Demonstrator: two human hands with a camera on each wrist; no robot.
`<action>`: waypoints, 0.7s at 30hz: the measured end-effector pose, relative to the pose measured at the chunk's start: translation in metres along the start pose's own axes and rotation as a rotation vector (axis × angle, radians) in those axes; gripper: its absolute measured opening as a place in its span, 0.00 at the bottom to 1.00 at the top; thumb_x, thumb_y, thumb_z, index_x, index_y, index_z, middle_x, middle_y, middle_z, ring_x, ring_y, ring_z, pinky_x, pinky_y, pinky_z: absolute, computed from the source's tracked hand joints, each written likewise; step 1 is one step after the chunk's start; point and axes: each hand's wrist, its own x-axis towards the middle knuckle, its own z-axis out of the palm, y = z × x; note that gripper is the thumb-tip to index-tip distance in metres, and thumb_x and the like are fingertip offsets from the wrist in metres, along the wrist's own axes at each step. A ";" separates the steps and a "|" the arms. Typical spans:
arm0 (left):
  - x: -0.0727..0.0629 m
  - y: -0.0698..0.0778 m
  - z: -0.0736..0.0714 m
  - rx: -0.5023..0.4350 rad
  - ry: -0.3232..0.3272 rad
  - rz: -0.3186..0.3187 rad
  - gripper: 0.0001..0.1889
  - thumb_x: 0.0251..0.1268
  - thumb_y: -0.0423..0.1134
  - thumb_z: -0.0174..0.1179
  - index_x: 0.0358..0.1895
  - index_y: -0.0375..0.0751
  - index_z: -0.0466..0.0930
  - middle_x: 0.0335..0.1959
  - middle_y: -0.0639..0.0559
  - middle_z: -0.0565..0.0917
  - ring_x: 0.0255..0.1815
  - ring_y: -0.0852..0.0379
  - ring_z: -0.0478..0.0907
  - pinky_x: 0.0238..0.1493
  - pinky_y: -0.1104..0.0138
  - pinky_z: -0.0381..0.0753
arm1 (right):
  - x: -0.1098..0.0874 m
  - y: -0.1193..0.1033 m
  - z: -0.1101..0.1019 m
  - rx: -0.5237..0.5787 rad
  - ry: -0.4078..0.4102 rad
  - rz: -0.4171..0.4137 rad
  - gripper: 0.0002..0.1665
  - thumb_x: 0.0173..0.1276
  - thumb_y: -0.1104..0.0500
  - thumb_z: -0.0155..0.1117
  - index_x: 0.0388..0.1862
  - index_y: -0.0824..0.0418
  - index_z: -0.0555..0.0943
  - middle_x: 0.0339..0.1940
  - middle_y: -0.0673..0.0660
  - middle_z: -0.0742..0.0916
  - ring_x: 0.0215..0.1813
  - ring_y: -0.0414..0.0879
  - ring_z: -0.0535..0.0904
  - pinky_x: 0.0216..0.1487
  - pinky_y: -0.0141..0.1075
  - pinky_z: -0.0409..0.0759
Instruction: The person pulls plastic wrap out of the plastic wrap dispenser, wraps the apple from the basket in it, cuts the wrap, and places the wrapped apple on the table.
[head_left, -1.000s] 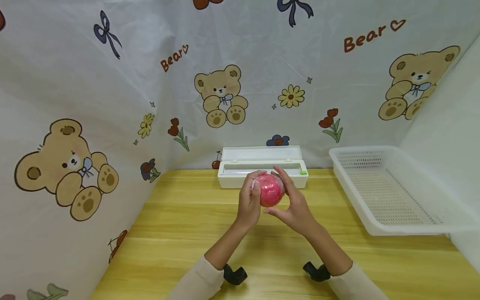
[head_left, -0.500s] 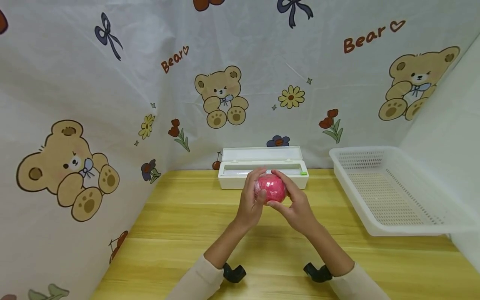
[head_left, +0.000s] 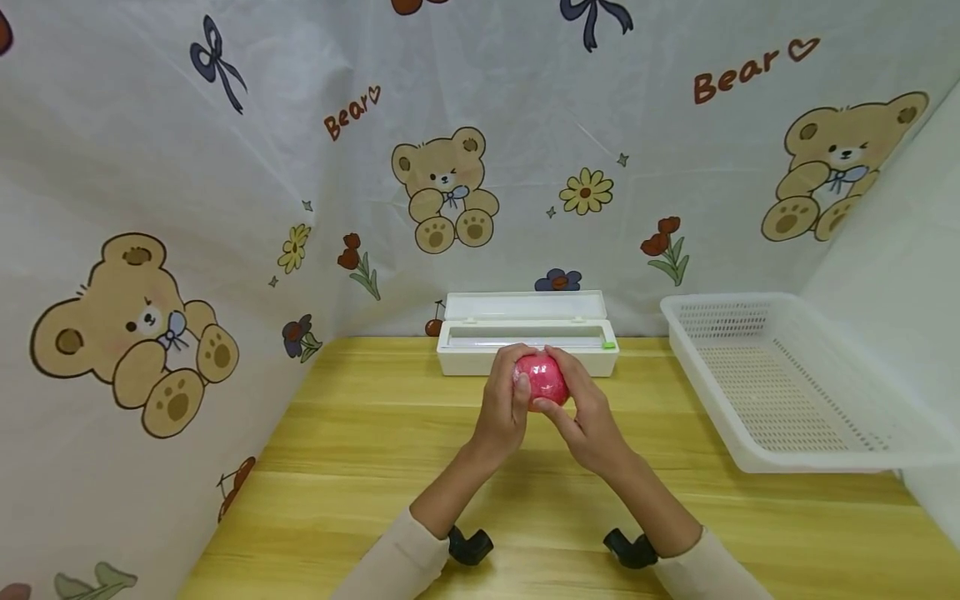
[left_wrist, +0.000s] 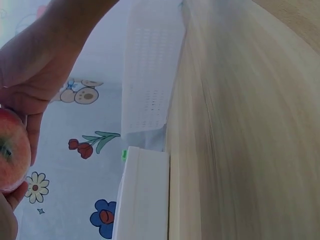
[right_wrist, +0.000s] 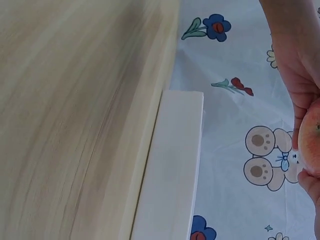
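Note:
Both hands hold a red apple (head_left: 547, 382) in front of the chest, raised above the table. Shiny clear film covers its surface, with bright glints in the head view. My left hand (head_left: 504, 404) grips its left side, thumb laid along the front. On the other side, my right hand (head_left: 592, 417) curls its fingers over the top right and sets its thumb low on the front. The wrist views show the stem end of the apple (left_wrist: 11, 150), and the same apple (right_wrist: 311, 140) is cut off by the right wrist view's edge.
Behind the hands stands a white cling film box (head_left: 528, 362), lid raised, with a green slider (head_left: 608, 345) at its right end. A white perforated plastic basket (head_left: 750, 450) sits at the right. A bear-print cloth (head_left: 517, 75) hangs behind the wooden table (head_left: 360, 467).
The right thumb has come up from below onto the apple's front. Both hands have closed in around the apple, and the left thumb has shifted across its front.

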 end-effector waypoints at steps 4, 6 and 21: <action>0.000 0.000 0.000 0.016 -0.022 -0.009 0.22 0.85 0.49 0.34 0.65 0.40 0.68 0.59 0.44 0.73 0.54 0.51 0.75 0.48 0.65 0.86 | 0.000 0.000 0.000 -0.010 0.009 -0.009 0.40 0.69 0.59 0.70 0.76 0.65 0.65 0.70 0.63 0.76 0.65 0.58 0.77 0.56 0.49 0.84; 0.000 0.000 0.000 0.026 -0.026 -0.014 0.21 0.85 0.48 0.34 0.65 0.40 0.69 0.58 0.44 0.73 0.54 0.51 0.75 0.48 0.65 0.86 | 0.000 0.001 0.001 -0.018 0.007 -0.009 0.40 0.69 0.59 0.70 0.76 0.66 0.65 0.70 0.64 0.76 0.64 0.59 0.77 0.55 0.51 0.84; 0.003 -0.004 -0.009 -0.008 -0.029 -0.147 0.19 0.84 0.46 0.37 0.62 0.42 0.72 0.56 0.45 0.77 0.52 0.52 0.78 0.46 0.65 0.87 | 0.003 0.006 -0.009 -0.059 -0.141 -0.006 0.57 0.59 0.62 0.79 0.81 0.63 0.57 0.79 0.61 0.67 0.75 0.61 0.67 0.62 0.52 0.78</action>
